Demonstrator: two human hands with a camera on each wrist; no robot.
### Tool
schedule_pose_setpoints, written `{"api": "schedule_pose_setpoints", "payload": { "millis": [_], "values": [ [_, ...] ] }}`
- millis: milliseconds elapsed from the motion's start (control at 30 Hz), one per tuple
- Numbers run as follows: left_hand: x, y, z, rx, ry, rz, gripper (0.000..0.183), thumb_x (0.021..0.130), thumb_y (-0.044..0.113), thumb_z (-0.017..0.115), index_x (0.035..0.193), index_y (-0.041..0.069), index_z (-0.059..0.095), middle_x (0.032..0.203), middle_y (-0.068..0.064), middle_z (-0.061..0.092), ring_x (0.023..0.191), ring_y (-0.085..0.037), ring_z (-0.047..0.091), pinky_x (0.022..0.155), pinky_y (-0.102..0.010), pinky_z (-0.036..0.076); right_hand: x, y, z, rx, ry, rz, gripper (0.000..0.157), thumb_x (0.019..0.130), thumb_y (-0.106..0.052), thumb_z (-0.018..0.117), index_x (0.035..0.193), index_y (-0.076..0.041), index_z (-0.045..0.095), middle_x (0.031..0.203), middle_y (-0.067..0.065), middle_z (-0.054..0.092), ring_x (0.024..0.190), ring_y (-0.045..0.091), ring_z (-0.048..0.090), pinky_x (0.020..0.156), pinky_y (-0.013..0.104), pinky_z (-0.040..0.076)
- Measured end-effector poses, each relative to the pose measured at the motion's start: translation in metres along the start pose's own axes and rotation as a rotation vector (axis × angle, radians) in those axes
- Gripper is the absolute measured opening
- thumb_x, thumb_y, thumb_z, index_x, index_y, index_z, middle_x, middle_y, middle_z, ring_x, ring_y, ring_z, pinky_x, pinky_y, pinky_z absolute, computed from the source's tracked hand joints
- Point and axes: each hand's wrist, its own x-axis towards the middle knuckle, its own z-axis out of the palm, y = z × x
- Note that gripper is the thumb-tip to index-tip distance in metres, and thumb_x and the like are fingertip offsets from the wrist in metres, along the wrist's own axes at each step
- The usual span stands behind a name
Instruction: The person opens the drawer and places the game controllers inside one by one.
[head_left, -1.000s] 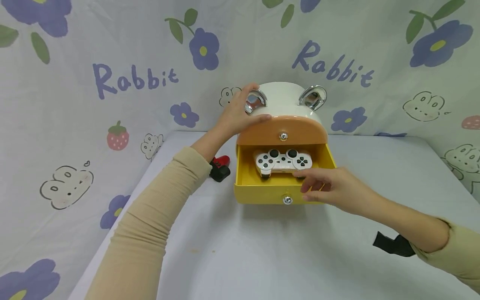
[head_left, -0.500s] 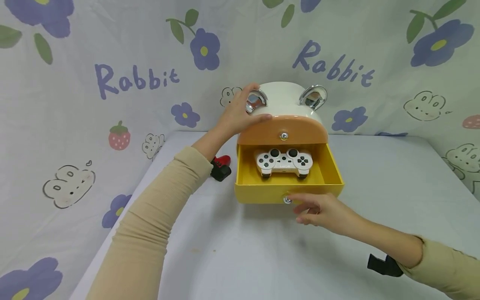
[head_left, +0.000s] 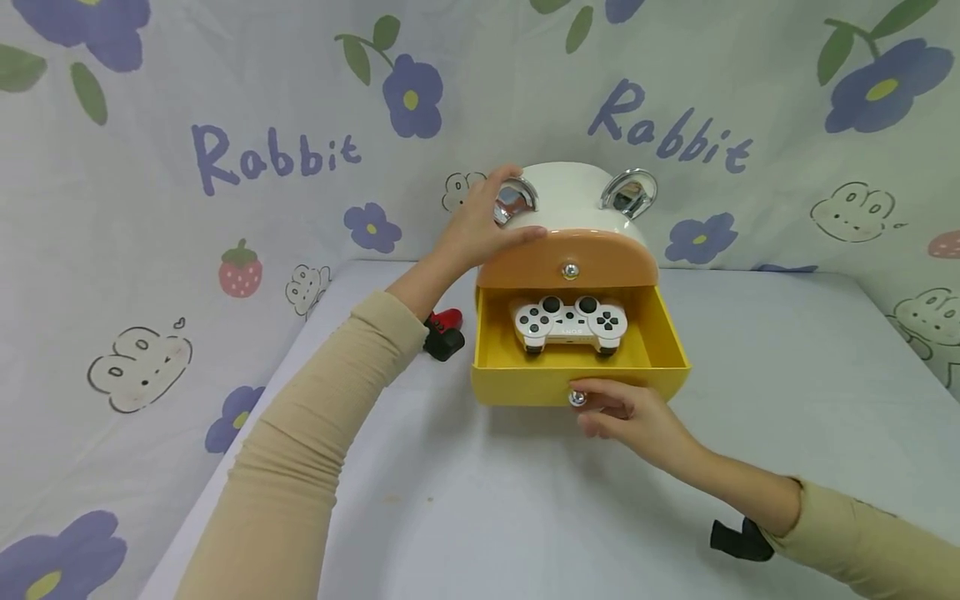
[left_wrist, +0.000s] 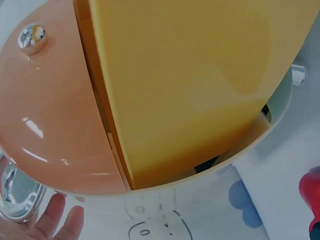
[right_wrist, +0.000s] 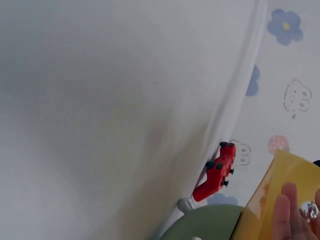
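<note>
A toy-like drawer box [head_left: 570, 187] with a white top and silver ears stands on the table. Its yellow drawer [head_left: 517, 387] is pulled out, with a white game controller [head_left: 570, 323] lying inside. My left hand [head_left: 480, 225] grips the box's upper left, fingers behind one ear and thumb along the top of the orange drawer [head_left: 525, 265]. My right hand [head_left: 637, 421] is at the yellow drawer's silver knob [head_left: 577, 398], index finger right at its top and thumb lower, apart from it. The right wrist view shows the fingers [right_wrist: 286, 210] extended beside the knob.
A red and black game controller [head_left: 445, 333] lies left of the box, partly behind my left forearm. A greenish lower drawer front [right_wrist: 205, 222] shows beneath the yellow one. Behind the table [head_left: 450, 517] hangs a printed cloth [head_left: 285, 83]. A black strap [head_left: 738, 542] shows beside my right sleeve.
My right hand has moved from over the yellow drawer's front edge down and left to its knob. The left hand, the drawer and the white controller stay put.
</note>
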Motion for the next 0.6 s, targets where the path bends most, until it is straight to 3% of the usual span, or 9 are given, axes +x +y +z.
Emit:
{"api": "schedule_pose_setpoints", "payload": {
  "millis": [200,333,600],
  "values": [
    [0.0006,0.0001,0.0008,-0.015,0.003,0.010,0.085,0.071,0.054,0.070,0.139,0.027,0.027,0.131,-0.005,0.040,0.116,-0.020,0.040,0.096,-0.042,0.037,0.0024,0.0070,0.0079,0.090,0.093,-0.021,0.032,0.083,-0.006,0.064,0.113,0.005,0.059,0.090,0.019,0.064,0.074,0.015,0.066,0.067,0.027,0.054],
    [0.0003,-0.0003,0.0014,-0.027,0.008,0.016,0.085,0.071,0.053,0.071,0.139,0.026,0.027,0.131,-0.006,0.041,0.116,-0.020,0.040,0.096,-0.042,0.037,0.0042,0.0073,0.0091,0.105,0.110,-0.038,0.029,0.084,-0.004,0.063,0.111,0.007,0.060,0.091,0.022,0.064,0.076,0.011,0.066,0.068,0.026,0.053],
    [0.0012,-0.0004,0.0013,-0.024,0.011,0.018,0.085,0.072,0.051,0.071,0.139,0.024,0.028,0.132,-0.008,0.040,0.118,-0.022,0.040,0.098,-0.043,0.036,0.0058,0.0047,0.0094,0.093,0.133,-0.043,0.027,0.083,-0.005,0.064,0.107,0.006,0.063,0.096,0.019,0.066,0.084,0.019,0.067,0.073,0.024,0.052]
  ]
}}
